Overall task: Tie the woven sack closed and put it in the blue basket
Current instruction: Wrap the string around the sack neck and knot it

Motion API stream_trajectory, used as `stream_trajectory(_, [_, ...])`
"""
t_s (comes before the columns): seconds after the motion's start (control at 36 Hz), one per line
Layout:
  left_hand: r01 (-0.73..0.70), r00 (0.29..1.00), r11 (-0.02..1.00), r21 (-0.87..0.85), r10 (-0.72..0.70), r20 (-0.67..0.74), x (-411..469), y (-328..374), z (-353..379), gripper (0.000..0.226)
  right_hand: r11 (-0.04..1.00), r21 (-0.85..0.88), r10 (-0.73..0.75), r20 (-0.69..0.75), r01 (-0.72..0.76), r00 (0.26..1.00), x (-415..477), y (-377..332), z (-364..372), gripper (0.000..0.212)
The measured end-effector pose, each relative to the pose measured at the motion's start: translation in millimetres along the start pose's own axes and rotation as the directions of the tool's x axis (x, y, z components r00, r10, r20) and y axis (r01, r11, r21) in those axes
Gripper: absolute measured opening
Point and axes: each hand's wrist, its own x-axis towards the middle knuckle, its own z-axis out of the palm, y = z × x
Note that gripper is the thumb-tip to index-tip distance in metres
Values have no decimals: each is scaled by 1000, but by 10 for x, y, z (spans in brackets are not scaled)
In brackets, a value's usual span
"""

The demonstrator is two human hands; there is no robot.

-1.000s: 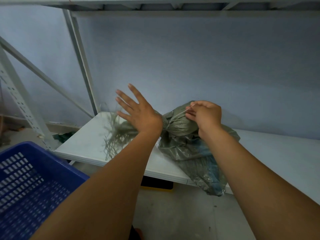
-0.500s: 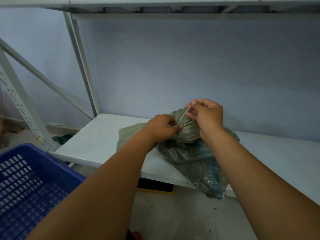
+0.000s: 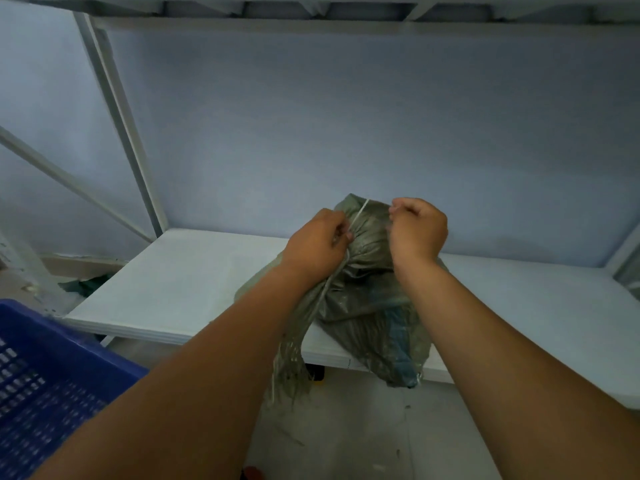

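A grey-green woven sack [image 3: 367, 306] lies on the white shelf board [image 3: 194, 278], its bottom hanging over the front edge. Its neck is bunched up between my hands. My left hand [image 3: 317, 247] pinches a thin pale string [image 3: 358, 213] at the left of the neck. My right hand [image 3: 417, 230] is curled at the right of the neck and holds the string's other end. The sack's frayed mouth [image 3: 294, 358] hangs down under my left wrist. The blue basket [image 3: 45, 393] stands at the lower left, below the shelf.
A white metal rack frames the scene, with an upright post [image 3: 121, 133] and a diagonal brace [image 3: 69, 188] at the left and a shelf overhead. A pale blue wall is behind. The concrete floor [image 3: 363, 441] lies below the shelf.
My left hand swung from open in the air onto the sack's neck and took the string. The frayed mouth moved from the shelf's left side to hang over the front edge.
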Motion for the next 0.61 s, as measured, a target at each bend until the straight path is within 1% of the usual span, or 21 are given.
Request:
stream_trajectory(0.08, [-64, 998, 998, -6, 64, 3, 39, 101, 133, 15, 993, -113, 16, -29, -19, 999, 109, 144, -220, 27])
stream_trajectory(0.14, [-121, 992, 993, -10, 121, 33, 57, 210, 255, 15, 973, -229, 20, -26, -26, 999, 186, 265, -385, 25])
stream_trajectory(0.25, [-233, 966, 972, 13, 230, 117, 96, 444, 593, 17, 888, -457, 57, 0, -51, 998, 313, 562, -747, 26])
stream_trajectory(0.33, [-270, 954, 963, 27, 264, 141, 142, 591, 858, 18, 798, -600, 92, 23, -60, 995, 322, 799, -1015, 25])
stream_trajectory(0.42, [-305, 944, 952, 25, 299, 137, 202, 726, 1074, 18, 735, -675, 153, 75, -62, 985, 308, 1020, -1276, 23])
stream_trajectory(0.47, [-346, 930, 938, 23, 340, 139, 243, 811, 1221, 17, 680, -732, 186, 104, -52, 977, 343, 1147, -1426, 16])
stream_trajectory(0.53, [-374, 919, 927, 20, 368, 142, 273, 894, 1374, 18, 625, -779, 210, 107, -50, 972, 406, 1250, -1534, 14])
stream_trajectory(0.61, [-375, 917, 927, 18, 368, 156, 297, 1001, 1582, 18, 557, -828, 253, 108, -54, 961, 522, 1413, -1683, 13])
